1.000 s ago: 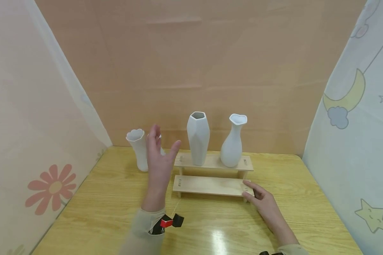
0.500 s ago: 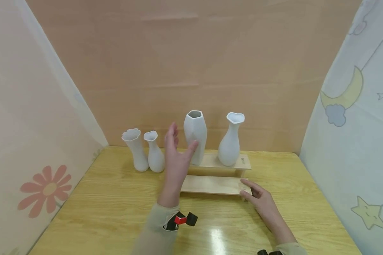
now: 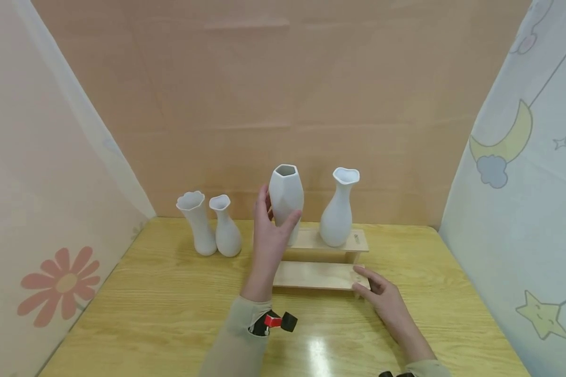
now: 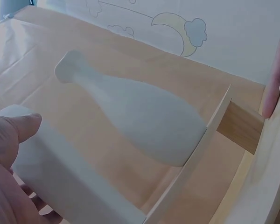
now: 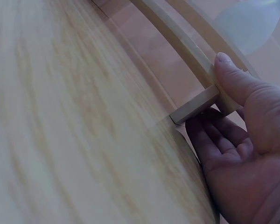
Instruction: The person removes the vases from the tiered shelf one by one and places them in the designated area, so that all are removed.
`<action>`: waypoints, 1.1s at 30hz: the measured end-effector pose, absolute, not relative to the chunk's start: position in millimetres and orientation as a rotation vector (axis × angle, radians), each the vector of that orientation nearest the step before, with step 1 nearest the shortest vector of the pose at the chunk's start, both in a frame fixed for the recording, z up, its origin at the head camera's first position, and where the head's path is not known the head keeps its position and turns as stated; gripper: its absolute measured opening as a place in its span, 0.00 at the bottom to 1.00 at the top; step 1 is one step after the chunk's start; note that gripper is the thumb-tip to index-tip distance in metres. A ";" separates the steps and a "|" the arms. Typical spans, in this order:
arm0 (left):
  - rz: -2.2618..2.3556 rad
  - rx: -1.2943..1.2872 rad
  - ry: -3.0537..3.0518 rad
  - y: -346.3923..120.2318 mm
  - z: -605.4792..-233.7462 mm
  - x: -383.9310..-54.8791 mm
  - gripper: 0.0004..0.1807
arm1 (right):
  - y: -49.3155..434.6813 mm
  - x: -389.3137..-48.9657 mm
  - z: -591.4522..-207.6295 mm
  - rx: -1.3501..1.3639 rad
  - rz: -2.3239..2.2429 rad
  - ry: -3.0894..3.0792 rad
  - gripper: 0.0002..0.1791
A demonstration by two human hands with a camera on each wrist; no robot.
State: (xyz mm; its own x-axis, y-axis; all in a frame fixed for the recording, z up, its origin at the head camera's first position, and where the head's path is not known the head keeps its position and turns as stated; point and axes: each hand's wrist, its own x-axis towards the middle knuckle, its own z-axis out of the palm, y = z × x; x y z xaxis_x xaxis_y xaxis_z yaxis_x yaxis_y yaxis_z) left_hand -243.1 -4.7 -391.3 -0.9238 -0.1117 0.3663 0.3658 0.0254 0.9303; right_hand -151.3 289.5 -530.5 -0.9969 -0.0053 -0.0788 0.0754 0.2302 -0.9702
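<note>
My left hand [image 3: 270, 238] grips a tall white faceted vase [image 3: 286, 191] from its left side, thumb across the front and fingers round the back. The vase stands upright on the upper step of a two-step wooden stand [image 3: 313, 275]. In the left wrist view the thumb [image 4: 28, 125] lies over the vase near its mouth. A white round-bellied vase [image 3: 337, 220] with a wavy rim stands to its right on the same step. My right hand [image 3: 388, 301] holds the right end of the lower step, thumb [image 5: 233, 77] on one side and fingers underneath in the right wrist view.
Left of the stand, two smaller white vases stand close together on the wooden table: a fluted one [image 3: 198, 225] and a narrow-necked one [image 3: 227, 230]. An orange backdrop [image 3: 283, 94] rises behind, with patterned cloths on both sides.
My left hand has moved right, past the smaller vases, and taken hold of the faceted vase. The right hand stays at the stand's right end.
</note>
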 end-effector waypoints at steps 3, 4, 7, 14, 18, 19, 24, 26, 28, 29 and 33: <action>-1.961 -0.245 -1.970 -2.4 -392.5 -244.2 0.52 | 289.7 -148.7 -532.4 0.070 -1.912 2.408 0.36; -1.964 -0.245 -1.964 -1.7 -392.4 -244.4 0.51 | 289.9 -148.0 -532.5 0.072 -1.913 2.406 0.36; -1.967 -0.247 -1.946 -0.6 -391.2 -244.4 0.51 | 290.0 -146.9 -531.0 0.078 -1.908 2.412 0.36; -1.930 -0.237 -1.959 -1.3 -390.9 -244.8 0.49 | 288.7 -146.8 -526.3 0.078 -1.907 2.405 0.37; -1.905 -0.220 -1.975 -2.9 -392.4 -245.5 0.47 | 287.0 -147.6 -527.0 0.079 -1.928 2.392 0.36; -1.904 -0.216 -1.973 -3.5 -392.8 -245.5 0.46 | 286.5 -148.0 -527.0 0.080 -1.933 2.386 0.36; -1.905 -0.196 -1.956 -5.3 -394.5 -245.6 0.46 | 285.6 -149.8 -527.8 0.081 -1.937 2.381 0.35; -1.901 -0.193 -1.949 -5.6 -395.0 -245.9 0.46 | 285.6 -150.7 -528.0 0.077 -1.936 2.380 0.35; -1.897 -0.193 -1.942 -5.9 -395.1 -245.8 0.45 | 285.6 -151.2 -528.1 0.077 -1.933 2.382 0.35; -1.894 -0.192 -1.941 -6.0 -395.1 -245.7 0.45 | 285.4 -151.6 -528.1 0.079 -1.933 2.381 0.35; -1.889 -0.181 -1.933 -7.9 -394.3 -245.3 0.45 | 283.9 -153.3 -529.0 0.074 -1.923 2.391 0.35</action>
